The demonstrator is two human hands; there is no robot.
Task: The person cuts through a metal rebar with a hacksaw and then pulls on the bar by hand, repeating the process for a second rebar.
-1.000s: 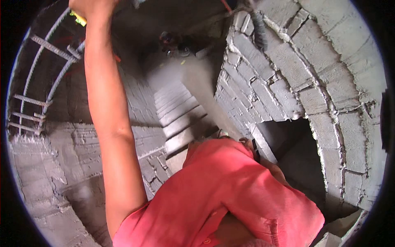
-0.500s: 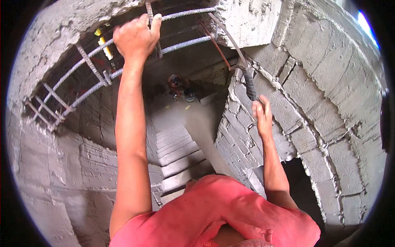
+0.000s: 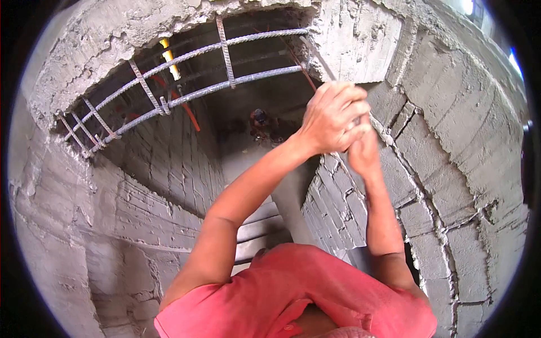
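Has just brought the left hand (image 3: 332, 115) off the rebar and across to the right hand (image 3: 365, 155), making for a joined, two-handed hold rather than a brace on the steel. Keeps left fingers curled tight, knuckles up, apparently closed around the lower end of a narrow metal bar (image 3: 320, 59). Presses the right hand up against the left from just below, fingers bent and partly covered; cannot tell from this blur whether closed on the same bar or only on the other hand. Shows the bar slanting up and leftward out of the left fist, toward the pale concrete edge (image 3: 360, 39) above both hands. To the right of the hands, rough blockwork (image 3: 445, 186) with raised mortar seams. Beyond and to the left of the hands, the curved rebar grid (image 3: 225, 48), free of any grip, with a yellow fitting (image 3: 171, 62) and an orange strip (image 3: 191, 115) hanging near. Far below the hands, part of the concrete steps (image 3: 262, 225); farthest off, left of the hands, a person (image 3: 260, 121) low down in the shade.
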